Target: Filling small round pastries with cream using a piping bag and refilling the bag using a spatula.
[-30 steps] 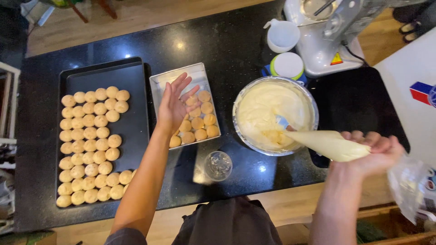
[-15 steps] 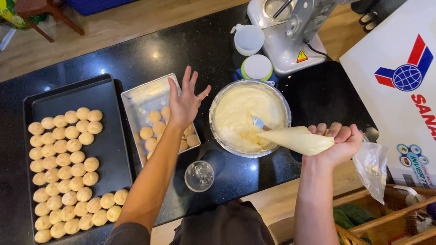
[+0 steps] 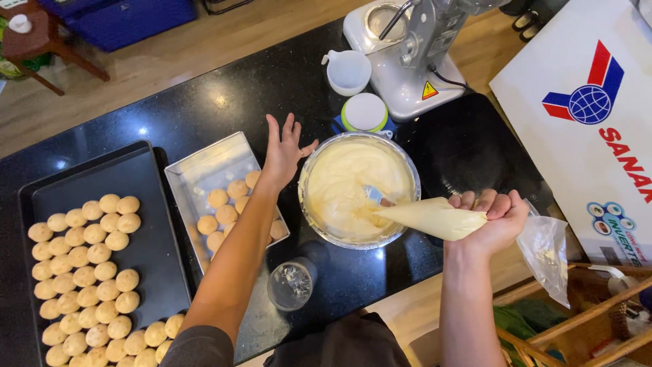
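My right hand grips a filled piping bag, whose tip points left into a metal bowl of pale yellow cream. My left hand hovers open with fingers spread, just left of the bowl's rim and above the far corner of a small silver tray. That tray holds several small round pastry puffs. A spatula handle pokes out of the cream near the bag's tip.
A large black baking tray at the left holds several rows of puffs. A small glass stands near the front edge. Behind the bowl are a white cup, a lidded tub and a stand mixer. A white box sits right.
My left hand has lifted off the silver tray's puffs and moved toward the bowl's rim. The view has shifted, and the piping bag stays over the bowl.
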